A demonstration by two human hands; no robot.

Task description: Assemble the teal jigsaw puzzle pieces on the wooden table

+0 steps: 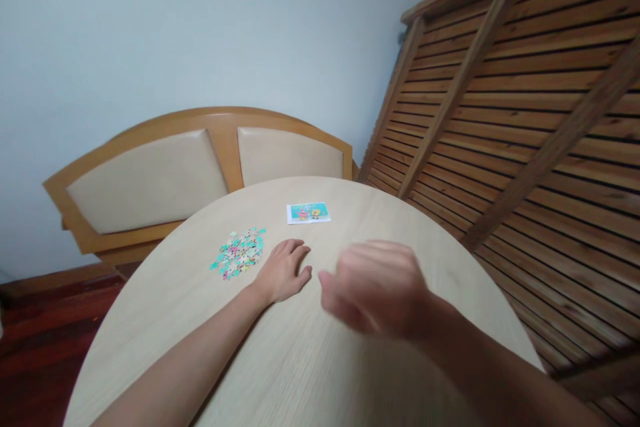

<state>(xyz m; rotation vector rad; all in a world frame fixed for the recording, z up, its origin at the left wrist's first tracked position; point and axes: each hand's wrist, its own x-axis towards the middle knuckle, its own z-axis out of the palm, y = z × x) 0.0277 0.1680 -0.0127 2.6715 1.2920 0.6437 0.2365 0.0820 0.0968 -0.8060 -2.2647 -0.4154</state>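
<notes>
My left hand (286, 270) lies palm down on the round pale wooden table (300, 373), fingers stretched and thumb apart, with nothing in it. Just left of its knuckles is a loose pile of small jigsaw puzzle pieces (240, 253), mostly turquoise and off-white with bits of pink and yellow. Beyond both hands lies a small picture card (309, 213) with a pink and a yellow cartoon figure on turquoise. My right hand (375, 287) is raised above the table, closer to the camera and blurred. Its fingers are curled into a loose fist, and no object shows in it.
Behind the table stands a wooden headboard (223, 147) with cream padded panels, against a pale wall (200, 27). A slatted wooden frame (500, 120) leans along the right side. Dark red floorboards (50, 333) show at lower left.
</notes>
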